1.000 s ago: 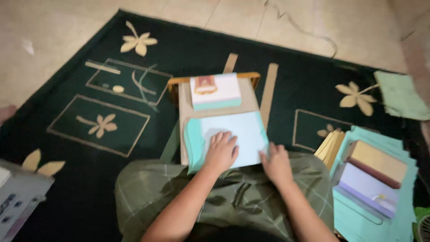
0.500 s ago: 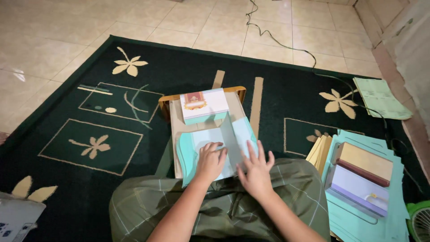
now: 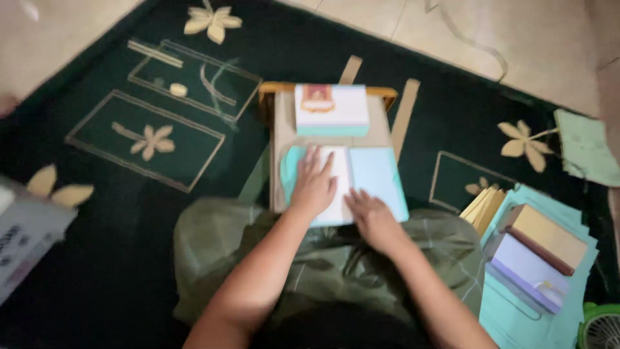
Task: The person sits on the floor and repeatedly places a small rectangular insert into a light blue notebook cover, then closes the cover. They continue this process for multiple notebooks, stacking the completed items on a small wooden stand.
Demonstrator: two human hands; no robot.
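My left hand [image 3: 314, 185] lies flat with fingers spread on a white sheet [image 3: 339, 174] that rests over a light blue paper cover [image 3: 381, 178]. My right hand [image 3: 371, 216] presses on the near edge of the same sheet and cover. Both papers lie on a small brown board [image 3: 284, 129] in front of my lap. Farther back on that board sits a stack of white paper [image 3: 331, 110] with a red and gold emblem on top.
A dark green carpet [image 3: 161, 136] with cream flowers covers the floor. At the right are light blue covers [image 3: 516, 310], tan and lilac paper blocks [image 3: 542, 252] and yellow sheets [image 3: 481, 207]. A grey box [image 3: 26, 232] sits left, a green fan [image 3: 600, 326] bottom right.
The view has swung and blurred. My left hand has slid up onto the white sheet. My right hand has shifted toward the near edge; the blue cover shows to its right.
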